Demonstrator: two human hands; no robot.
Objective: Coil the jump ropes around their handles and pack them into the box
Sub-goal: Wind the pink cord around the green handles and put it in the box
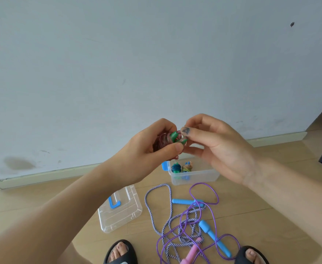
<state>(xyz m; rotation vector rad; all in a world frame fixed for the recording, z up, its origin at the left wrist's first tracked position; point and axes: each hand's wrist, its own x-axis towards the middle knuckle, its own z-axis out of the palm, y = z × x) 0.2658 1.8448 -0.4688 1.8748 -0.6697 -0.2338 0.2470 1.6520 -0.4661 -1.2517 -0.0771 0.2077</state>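
A pale grey-blue wall (156,54) fills most of the view — scuffed, with a brownish stain (19,163) low at its left and a small dark mark (292,24) high at its right. Along the wall's foot runs a light skirting board (42,178), meeting a light wooden floor (270,197) below — soft, even light throughout.

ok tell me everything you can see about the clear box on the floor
The clear box is a small see-through plastic tub with a blue latch on its left end. It stands upright and open on the wooden floor by the wall's skirting, partly hidden behind the right hand. Inside are two coiled ropes: a blue-green bundle and a multicoloured bundle side by side. Its clear lid lies apart, to the left.
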